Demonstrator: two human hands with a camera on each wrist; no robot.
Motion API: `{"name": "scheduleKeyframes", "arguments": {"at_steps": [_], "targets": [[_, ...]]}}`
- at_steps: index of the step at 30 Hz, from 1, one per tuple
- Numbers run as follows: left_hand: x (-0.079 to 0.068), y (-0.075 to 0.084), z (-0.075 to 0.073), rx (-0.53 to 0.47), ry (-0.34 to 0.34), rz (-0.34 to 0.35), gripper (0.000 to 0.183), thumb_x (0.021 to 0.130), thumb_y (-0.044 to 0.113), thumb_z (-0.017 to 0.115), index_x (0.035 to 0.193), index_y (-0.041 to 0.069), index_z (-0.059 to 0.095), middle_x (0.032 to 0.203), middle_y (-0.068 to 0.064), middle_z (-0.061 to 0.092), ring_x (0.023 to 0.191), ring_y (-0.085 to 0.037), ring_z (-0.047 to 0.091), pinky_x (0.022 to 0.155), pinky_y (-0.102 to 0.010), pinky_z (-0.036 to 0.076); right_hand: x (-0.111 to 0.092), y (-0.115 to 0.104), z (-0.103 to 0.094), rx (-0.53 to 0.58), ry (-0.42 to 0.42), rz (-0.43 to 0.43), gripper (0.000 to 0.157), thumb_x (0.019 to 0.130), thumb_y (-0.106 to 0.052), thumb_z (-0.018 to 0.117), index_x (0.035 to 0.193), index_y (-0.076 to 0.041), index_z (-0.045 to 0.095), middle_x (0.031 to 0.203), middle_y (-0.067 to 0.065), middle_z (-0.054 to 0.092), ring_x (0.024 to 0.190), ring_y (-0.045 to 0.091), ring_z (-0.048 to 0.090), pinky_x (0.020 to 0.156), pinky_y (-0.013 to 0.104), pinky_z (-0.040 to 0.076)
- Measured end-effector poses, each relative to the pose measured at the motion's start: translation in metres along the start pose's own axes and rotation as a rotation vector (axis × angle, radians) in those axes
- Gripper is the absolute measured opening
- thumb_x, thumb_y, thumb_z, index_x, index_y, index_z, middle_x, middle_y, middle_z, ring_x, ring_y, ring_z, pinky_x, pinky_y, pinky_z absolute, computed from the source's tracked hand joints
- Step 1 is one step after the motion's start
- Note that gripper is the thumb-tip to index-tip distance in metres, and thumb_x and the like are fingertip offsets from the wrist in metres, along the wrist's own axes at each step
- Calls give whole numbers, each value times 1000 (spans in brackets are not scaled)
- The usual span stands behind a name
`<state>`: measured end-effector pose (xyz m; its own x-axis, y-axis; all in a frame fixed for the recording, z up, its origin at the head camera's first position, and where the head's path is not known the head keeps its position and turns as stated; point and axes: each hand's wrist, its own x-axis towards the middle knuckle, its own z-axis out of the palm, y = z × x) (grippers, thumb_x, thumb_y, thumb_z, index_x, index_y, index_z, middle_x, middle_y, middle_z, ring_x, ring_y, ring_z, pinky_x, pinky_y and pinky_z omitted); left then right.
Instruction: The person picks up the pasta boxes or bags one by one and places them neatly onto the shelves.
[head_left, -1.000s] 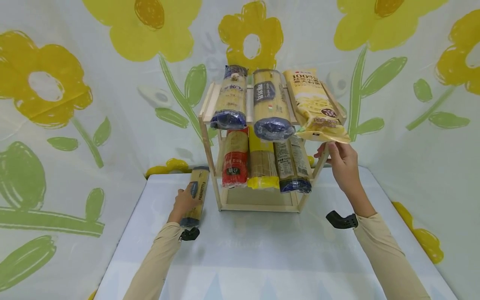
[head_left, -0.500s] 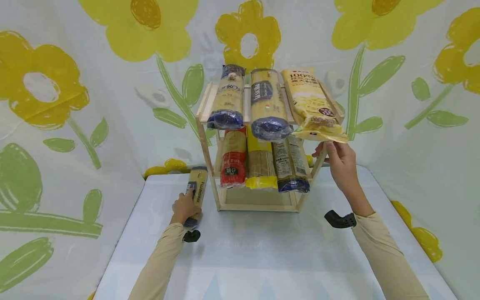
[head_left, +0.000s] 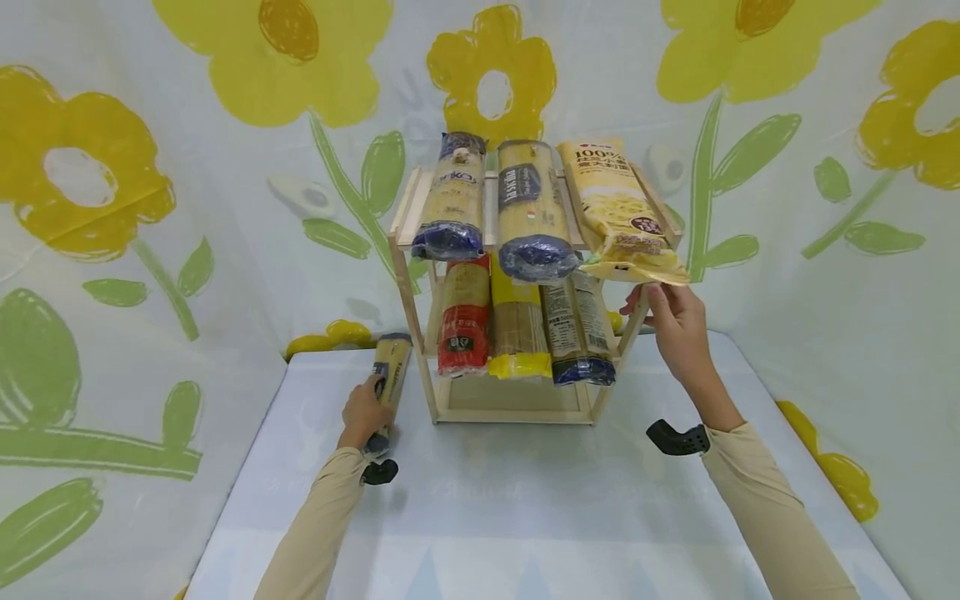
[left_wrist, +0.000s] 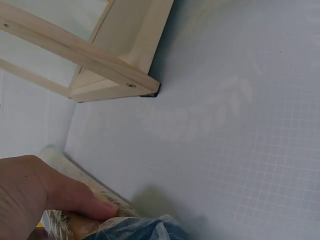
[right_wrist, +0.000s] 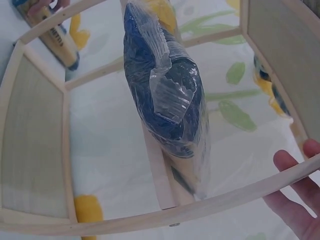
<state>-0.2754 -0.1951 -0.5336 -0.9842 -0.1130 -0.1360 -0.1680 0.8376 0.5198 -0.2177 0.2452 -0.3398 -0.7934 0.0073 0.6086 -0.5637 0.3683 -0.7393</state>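
My left hand (head_left: 365,412) grips a spaghetti pack (head_left: 393,360) with dark blue ends, on the table left of the wooden rack. In the left wrist view, the thumb (left_wrist: 92,204) presses along the pack, close to its crinkled blue end (left_wrist: 145,230). My right hand (head_left: 682,329) holds the rack's right front post (head_left: 634,327), just below the overhanging yellow pasta bag (head_left: 611,200). Fingers (right_wrist: 286,161) curl round that wooden post in the right wrist view. The two-tier rack (head_left: 517,415) stands upright near the back wall.
On the top tier, two clear pasta packs (head_left: 452,196) (head_left: 531,204) lie beside the yellow bag. Below are a red pack (head_left: 463,325), a yellow-ended pack (head_left: 519,329) and a dark-ended pack (head_left: 577,325). A flowered cloth (head_left: 225,208) surrounds the pale table (head_left: 480,517).
My left hand has wrapped further round the spaghetti pack, which has turned so its lettering shows less. The right hand keeps its hold on the post. The head view has shifted slightly.
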Motion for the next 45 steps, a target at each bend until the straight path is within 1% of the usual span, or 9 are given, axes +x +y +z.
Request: {"name": "scheduleKeyframes", "arguments": {"at_steps": [3, 8, 13, 15, 17, 23, 33, 38, 45], "targets": [[-1, -2, -1, -53, 20, -1, 72, 75, 7, 66, 142, 4, 38, 119, -26, 54, 93, -35, 54, 73, -49, 47, 1, 0, 0, 9, -5, 7, 27, 103, -11, 37, 121, 2, 52, 88, 27, 56, 77, 31, 62, 67, 23, 55], [-8, -4, -4, -114, 15, -19, 76, 74, 7, 64, 144, 3, 35, 126, -26, 50, 98, -36, 52, 79, -49, 46, 1, -1, 0, 0, -15, 14, 26, 103, -10, 37, 120, 5, 50, 88, 27, 56, 77, 31, 62, 68, 24, 55], [-20, -1, -8, -149, 27, -6, 76, 74, 7, 65, 144, 3, 36, 125, -27, 51, 93, -35, 54, 67, -42, 50, 0, -2, -2, -11, -19, 21, 27, 103, -9, 37, 122, 6, 49, 89, 26, 56, 78, 33, 62, 67, 24, 55], [-26, 1, -10, -157, 43, 14, 75, 75, 7, 66, 143, 3, 36, 124, -27, 52, 90, -35, 55, 62, -40, 50, 0, -2, -3, -11, -20, 23, 27, 103, -9, 37, 123, 6, 49, 89, 25, 56, 78, 34, 61, 67, 23, 55], [-33, 1, -14, -161, 69, 46, 73, 75, 7, 66, 142, 2, 38, 124, -27, 52, 90, -35, 56, 61, -40, 50, 0, -2, -2, -9, -22, 23, 28, 103, -10, 37, 123, 5, 48, 89, 25, 56, 79, 33, 62, 68, 23, 55], [-57, 2, -26, -166, 119, 116, 74, 72, 5, 69, 141, 2, 41, 126, -27, 52, 95, -37, 55, 67, -45, 50, 0, -1, -1, -17, -25, 22, 28, 103, -10, 37, 124, 5, 48, 89, 26, 56, 78, 30, 62, 68, 25, 55], [-103, 8, -46, -170, 136, 173, 75, 67, -3, 66, 138, 1, 45, 122, -29, 54, 84, -33, 56, 56, -37, 48, 0, 0, -3, -9, -26, 10, 28, 103, -10, 37, 125, 3, 49, 88, 27, 56, 77, 31, 62, 67, 23, 55], [-126, 12, -53, -190, 124, 179, 77, 64, -8, 61, 139, 3, 46, 125, -31, 52, 73, -28, 53, 47, -30, 44, 1, -1, -3, -6, -24, 1, 26, 103, -12, 37, 119, 3, 51, 88, 27, 56, 77, 29, 63, 66, 24, 55], [-158, 13, -60, -199, 114, 171, 80, 61, -13, 60, 138, 5, 48, 124, -31, 51, 69, -26, 52, 45, -27, 44, 0, -1, -3, -8, -24, 8, 25, 103, -12, 37, 118, 1, 52, 88, 27, 55, 76, 26, 63, 67, 24, 55]]}}
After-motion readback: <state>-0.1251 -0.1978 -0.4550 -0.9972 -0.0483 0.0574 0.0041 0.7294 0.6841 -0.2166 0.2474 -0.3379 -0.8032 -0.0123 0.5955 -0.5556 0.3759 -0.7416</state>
